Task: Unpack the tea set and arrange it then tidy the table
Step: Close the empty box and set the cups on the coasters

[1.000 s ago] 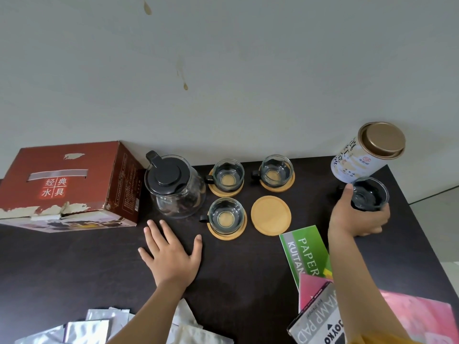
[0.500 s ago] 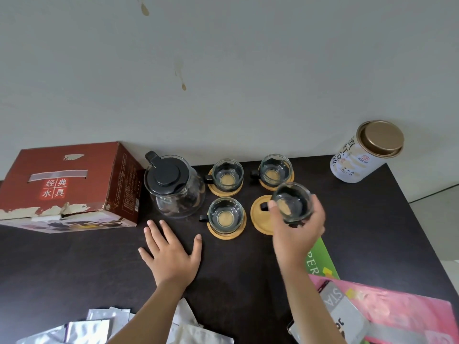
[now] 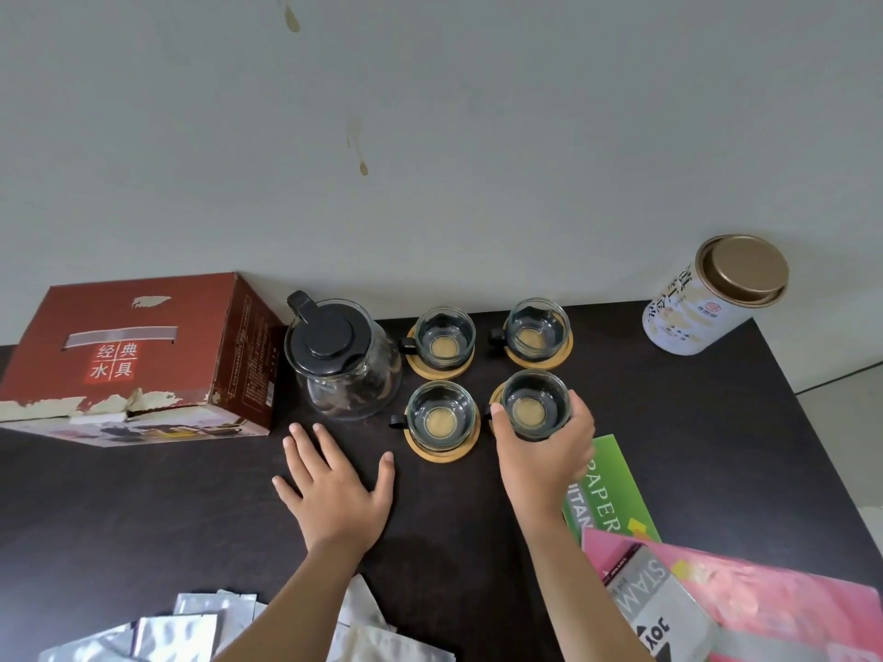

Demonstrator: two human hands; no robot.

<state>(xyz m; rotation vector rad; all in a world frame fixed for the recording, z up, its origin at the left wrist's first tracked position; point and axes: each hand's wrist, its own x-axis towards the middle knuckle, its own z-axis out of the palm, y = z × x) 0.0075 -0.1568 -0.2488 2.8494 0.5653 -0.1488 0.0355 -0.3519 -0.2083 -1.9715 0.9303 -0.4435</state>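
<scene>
Red box point(image 3: 138, 355) at far left, glass teapot point(image 3: 341, 360) beside it, left hand point(image 3: 334, 489) flat on the dark table point(image 3: 716, 446) with fingers spread and holding nothing, then right hand point(image 3: 542, 451) wrapped around the front-right glass cup point(image 3: 534, 403) on its wooden coaster point(image 3: 497, 398), tea tin point(image 3: 712, 293) far right.
</scene>
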